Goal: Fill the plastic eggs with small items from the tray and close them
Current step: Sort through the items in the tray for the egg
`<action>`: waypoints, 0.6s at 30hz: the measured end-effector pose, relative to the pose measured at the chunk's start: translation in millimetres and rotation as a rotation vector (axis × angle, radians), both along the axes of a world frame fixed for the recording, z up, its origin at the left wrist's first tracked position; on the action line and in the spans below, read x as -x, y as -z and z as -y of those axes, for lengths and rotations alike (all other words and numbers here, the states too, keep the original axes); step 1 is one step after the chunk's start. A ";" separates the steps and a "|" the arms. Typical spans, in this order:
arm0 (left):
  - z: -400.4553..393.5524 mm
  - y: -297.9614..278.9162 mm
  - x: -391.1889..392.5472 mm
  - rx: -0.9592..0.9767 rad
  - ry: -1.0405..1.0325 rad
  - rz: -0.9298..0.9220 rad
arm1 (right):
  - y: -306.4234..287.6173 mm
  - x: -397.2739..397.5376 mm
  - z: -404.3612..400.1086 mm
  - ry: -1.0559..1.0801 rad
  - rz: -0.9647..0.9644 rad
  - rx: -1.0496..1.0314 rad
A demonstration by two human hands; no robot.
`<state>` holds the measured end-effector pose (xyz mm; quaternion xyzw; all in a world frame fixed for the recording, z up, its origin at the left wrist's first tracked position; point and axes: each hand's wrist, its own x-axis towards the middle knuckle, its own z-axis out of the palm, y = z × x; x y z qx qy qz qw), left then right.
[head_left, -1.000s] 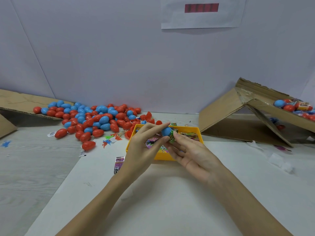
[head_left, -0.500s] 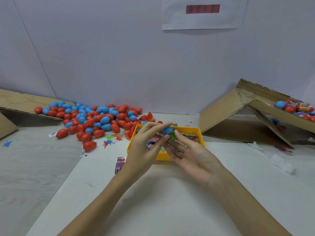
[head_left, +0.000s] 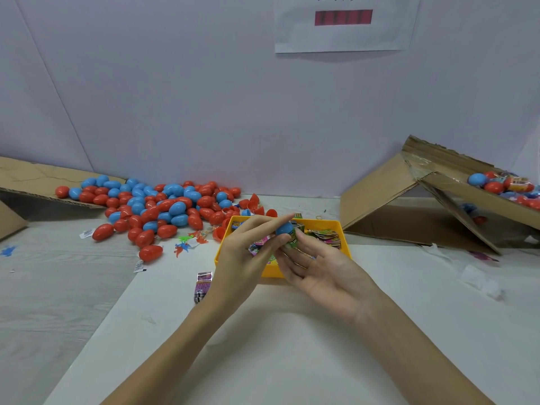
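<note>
Left hand (head_left: 242, 252) pinches a blue egg half (head_left: 285, 228) between thumb and fingertips; right hand (head_left: 324, 276), palm up with fingers loosely extended, presses a green packet (head_left: 293, 240) against the egg's underside. Both grips meet directly above the yellow tray (head_left: 344, 244), hiding much of its packet contents. At 10 o'clock lies the pile of red and blue eggs (head_left: 163, 209) on the surface (head_left: 263, 346); at 8 o'clock, a purple packet (head_left: 202, 286); at 2 o'clock, a cardboard ramp (head_left: 438, 200) carrying filled eggs. Compared with half a second earlier, hands and egg hold nearly the same position.
</note>
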<state>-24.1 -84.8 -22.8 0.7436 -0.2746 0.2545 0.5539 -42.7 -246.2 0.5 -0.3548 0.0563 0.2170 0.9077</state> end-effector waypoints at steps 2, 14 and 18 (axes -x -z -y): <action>0.2 -0.4 0.1 0.007 0.007 -0.012 | 0.3 -0.1 -0.3 -0.008 0.000 -0.009; 0.7 4.6 -2.6 0.012 0.015 -0.015 | 8.6 -3.6 -2.6 0.031 -0.034 -0.012; 0.5 5.2 -2.9 0.011 0.010 -0.001 | 9.6 -4.0 -2.1 0.032 -0.007 -0.009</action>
